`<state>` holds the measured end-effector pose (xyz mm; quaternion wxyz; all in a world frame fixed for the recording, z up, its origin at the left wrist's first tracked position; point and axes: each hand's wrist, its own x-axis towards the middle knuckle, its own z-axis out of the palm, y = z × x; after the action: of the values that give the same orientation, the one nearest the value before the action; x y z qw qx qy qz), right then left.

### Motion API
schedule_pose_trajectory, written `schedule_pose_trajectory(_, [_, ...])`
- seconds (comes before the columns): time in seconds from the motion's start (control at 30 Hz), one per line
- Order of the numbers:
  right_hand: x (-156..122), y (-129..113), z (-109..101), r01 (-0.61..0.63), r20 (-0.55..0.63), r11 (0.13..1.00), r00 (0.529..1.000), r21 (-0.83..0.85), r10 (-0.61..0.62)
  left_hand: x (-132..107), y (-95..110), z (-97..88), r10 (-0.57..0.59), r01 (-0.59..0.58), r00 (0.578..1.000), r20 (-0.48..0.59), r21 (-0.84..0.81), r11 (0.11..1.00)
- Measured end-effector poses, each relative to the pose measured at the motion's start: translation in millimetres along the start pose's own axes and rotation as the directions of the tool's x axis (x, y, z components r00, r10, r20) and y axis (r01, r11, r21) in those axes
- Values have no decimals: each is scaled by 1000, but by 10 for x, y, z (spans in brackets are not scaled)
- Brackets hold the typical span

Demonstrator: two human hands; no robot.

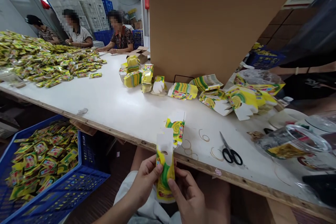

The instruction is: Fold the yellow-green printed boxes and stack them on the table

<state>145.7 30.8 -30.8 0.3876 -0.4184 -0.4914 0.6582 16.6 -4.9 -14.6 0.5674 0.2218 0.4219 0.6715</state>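
Between my two hands, just off the table's front edge, is a yellow and green carton [165, 175] with its white flap [165, 143] standing up. My left hand [145, 176] pinches its left side, thumb on the front. My right hand [187, 190] grips the lower right side, its thumb pressed to the printed face. Right behind the held carton, another yellow carton [176, 127] lies on the white table with white flaps raised. Loose rubber bands [204, 135] and black-handled scissors [231, 152] lie to the right.
Bundles of flat yellow cartons [183, 91] line the table's back beside a big cardboard sheet [199, 24]. A heap of small yellow packets [52, 59] covers the far left. A blue crate [86, 178] of packets stands lower left. A clear plastic jar [294, 143] lies right. Three people sit opposite.
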Motion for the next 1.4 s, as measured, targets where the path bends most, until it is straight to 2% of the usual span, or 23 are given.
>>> schedule_pose_trajectory(0.13, [-44, 98, 34, -19, -17, 996, 1000, -86, 17, 10, -73, -31, 64, -55, 997, -44, 182, 982])
schedule_pose_trajectory(0.23, [-22, 117, 12, 26, -28, 989, 999, -145, -30, -32, -46, -60, 149, -131, 988, -38, 297, 946])
schedule_pose_trajectory(0.3, [8, 93, -24, 65, 3, 986, 998, -152, -65, -68, 1, -97, 158, -148, 988, -4, 315, 937])
schedule_pose_trajectory(0.4, [59, 19, -94, 121, 89, 985, 990, -126, -110, -116, 86, -165, 95, -125, 990, 108, 327, 937])
schedule_pose_trajectory(0.5, [117, -94, -158, 125, 195, 987, 975, -96, -104, -148, 166, -203, 11, -74, 980, 201, 308, 949])
schedule_pose_trajectory(0.63, [189, -244, -191, 145, 311, 979, 946, -145, -94, -156, 209, -206, -60, 9, 965, 256, 199, 980])
schedule_pose_trajectory(0.8, [214, -211, -157, 239, 285, 944, 943, -227, -171, -132, 182, -273, -70, 17, 959, 276, 191, 981])
schedule_pose_trajectory(0.9, [221, -115, -154, 210, 139, 965, 972, -155, -189, -115, 167, -323, -86, 25, 952, 294, 205, 978])
schedule_pose_trajectory(0.97, [237, -88, -176, 202, 47, 970, 979, -137, -198, -104, 155, -337, -78, 21, 962, 262, 214, 977])
schedule_pose_trajectory(1.0, [246, -91, -189, 202, 41, 968, 979, -149, -198, -98, 147, -338, -62, 11, 970, 233, 217, 976])
schedule_pose_trajectory(1.13, [270, -159, -200, 139, 185, 959, 978, -247, -94, -91, 117, -330, 6, -46, 990, 144, 276, 960])
schedule_pose_trajectory(1.2, [268, -184, -161, 117, 231, 944, 972, -309, -44, -102, 119, -328, 10, -63, 986, 165, 318, 946])
schedule_pose_trajectory(1.3, [257, -191, -86, 124, 249, 922, 968, -368, -31, -126, 147, -331, -14, -67, 975, 222, 353, 933])
schedule_pose_trajectory(1.4, [245, -188, -38, 132, 261, 908, 965, -398, -26, -142, 175, -329, -16, -67, 974, 227, 352, 933])
